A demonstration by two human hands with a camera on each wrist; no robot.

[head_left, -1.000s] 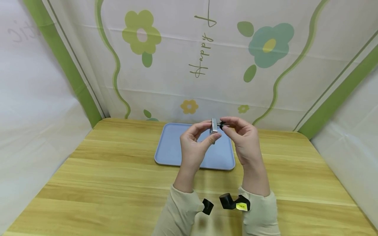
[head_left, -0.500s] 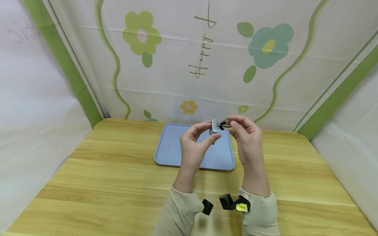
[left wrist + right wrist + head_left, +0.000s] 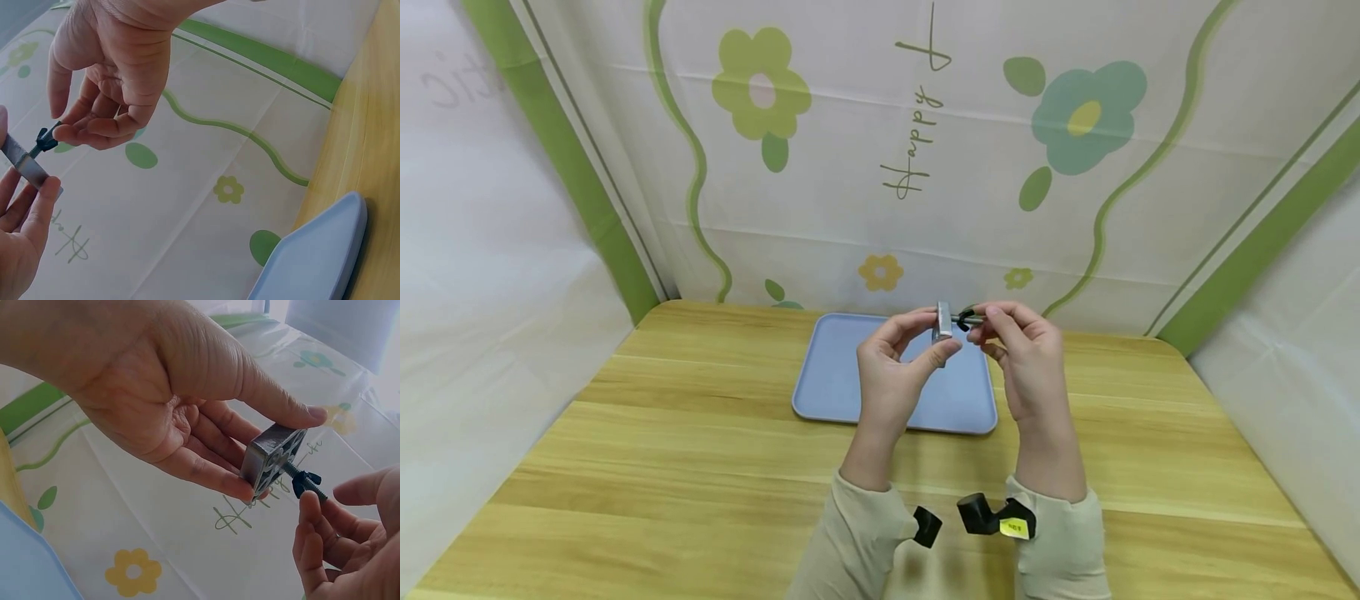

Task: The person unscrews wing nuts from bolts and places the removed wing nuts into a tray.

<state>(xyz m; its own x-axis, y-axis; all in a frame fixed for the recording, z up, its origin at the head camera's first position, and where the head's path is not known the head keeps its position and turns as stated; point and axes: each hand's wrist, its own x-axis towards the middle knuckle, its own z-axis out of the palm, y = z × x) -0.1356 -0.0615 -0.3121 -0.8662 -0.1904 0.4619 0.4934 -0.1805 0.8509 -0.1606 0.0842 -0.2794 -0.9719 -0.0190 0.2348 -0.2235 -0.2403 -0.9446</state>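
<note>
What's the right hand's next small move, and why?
Probably have the right hand pinch the black wing nut and turn it: the nut sits partway along the threaded rod, the left hand grips the metal block, and the right fingertips are beside the rod's free end.

Block (image 3: 257, 455) silver-grey, bolt (image 3: 319, 492) grey, wing nut (image 3: 967, 320) black. Tray (image 3: 827, 375) plain pale blue; table (image 3: 700, 467) yellow-brown, wood grain. Backdrop (image 3: 842, 183) white, flower print (yellow-green, teal, orange), green wavy lines. Sleeves (image 3: 1063, 554) plain beige.

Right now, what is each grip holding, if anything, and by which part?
Left grip holds the metal block by opposite edges. Right grip pinches nothing; it is loosely curled beside the wing nut.
</note>
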